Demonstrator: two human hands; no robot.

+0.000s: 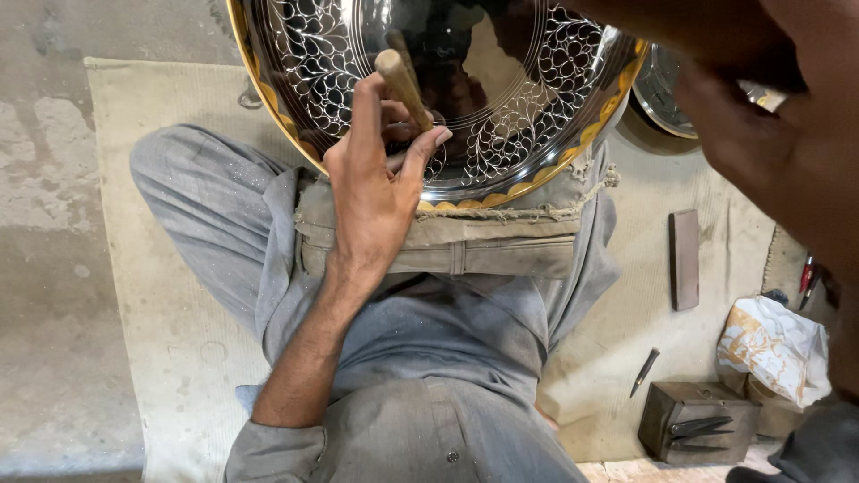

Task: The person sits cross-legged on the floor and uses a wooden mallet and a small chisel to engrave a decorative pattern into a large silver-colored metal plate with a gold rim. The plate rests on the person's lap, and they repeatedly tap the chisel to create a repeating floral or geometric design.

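Beige mat covers concrete floor; I sit on it. Engraved black plate with gold rim rests on my lap. Left hand grips wooden-handled tool against plate. Right hand blurred near plate's edge, grip unclear. Metal box nearby.

Your right hand looms blurred and cut off at the top-right corner, its grip unreadable, the engraved tray runs off the top edge, and your left hand hides the wooden-handled tool's tip.
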